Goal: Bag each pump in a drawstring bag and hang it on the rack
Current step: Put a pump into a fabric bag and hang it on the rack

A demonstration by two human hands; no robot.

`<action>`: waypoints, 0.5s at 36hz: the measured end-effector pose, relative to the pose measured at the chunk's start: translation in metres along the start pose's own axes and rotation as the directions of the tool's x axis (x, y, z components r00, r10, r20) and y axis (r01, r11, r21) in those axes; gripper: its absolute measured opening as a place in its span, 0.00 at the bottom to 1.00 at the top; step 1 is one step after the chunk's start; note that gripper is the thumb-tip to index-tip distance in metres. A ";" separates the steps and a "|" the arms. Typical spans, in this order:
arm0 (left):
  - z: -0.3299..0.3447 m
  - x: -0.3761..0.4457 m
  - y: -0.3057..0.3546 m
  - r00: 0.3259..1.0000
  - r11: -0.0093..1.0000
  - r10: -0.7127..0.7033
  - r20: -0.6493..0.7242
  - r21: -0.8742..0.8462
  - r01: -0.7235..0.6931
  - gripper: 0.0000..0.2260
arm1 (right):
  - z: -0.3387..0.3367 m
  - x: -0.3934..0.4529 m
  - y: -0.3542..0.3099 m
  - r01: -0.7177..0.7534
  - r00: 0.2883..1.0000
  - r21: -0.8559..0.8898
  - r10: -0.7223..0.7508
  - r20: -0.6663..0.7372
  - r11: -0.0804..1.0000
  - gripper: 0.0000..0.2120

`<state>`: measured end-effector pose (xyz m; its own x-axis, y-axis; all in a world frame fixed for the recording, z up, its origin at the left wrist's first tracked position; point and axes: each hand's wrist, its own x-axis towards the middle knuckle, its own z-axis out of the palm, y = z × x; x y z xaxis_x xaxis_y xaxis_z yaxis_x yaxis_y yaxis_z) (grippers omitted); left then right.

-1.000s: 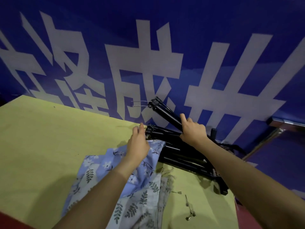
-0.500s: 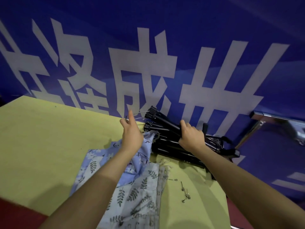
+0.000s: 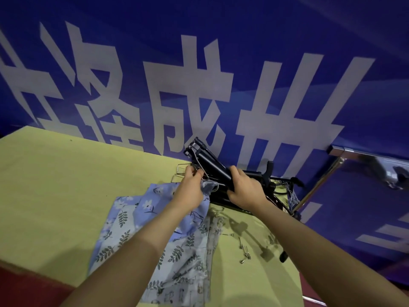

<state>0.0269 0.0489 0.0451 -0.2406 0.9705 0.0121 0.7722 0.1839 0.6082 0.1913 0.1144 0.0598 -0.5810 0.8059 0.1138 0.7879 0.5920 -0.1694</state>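
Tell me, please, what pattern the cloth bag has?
Blue with white flowers and leaf sprigs, bag, head view.

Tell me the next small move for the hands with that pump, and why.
Probably lift the black pump clear of the pile and bring its raised end toward the floral drawstring bag. The right hand grips the pump's barrel, already tilted up off the other pumps, while the left hand pinches its wire foot beside the bag's edge. No pump is in the bag yet.

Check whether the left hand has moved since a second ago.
Yes. The left hand has lifted off the floral bag toward the blue banner, now pinching wire at the pump tip.
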 end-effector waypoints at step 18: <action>-0.019 -0.032 -0.015 0.900 0.824 -0.395 -0.186 0.362 0.437 0.15 | 0.010 -0.016 0.004 -0.027 0.999 0.058 0.025 0.037 0.998 0.21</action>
<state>0.0119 0.0120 0.0510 -0.6310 0.7714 -0.0819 0.7437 0.6316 0.2190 0.2017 0.1035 0.0477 -0.5686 0.8193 0.0737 0.7900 0.5689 -0.2289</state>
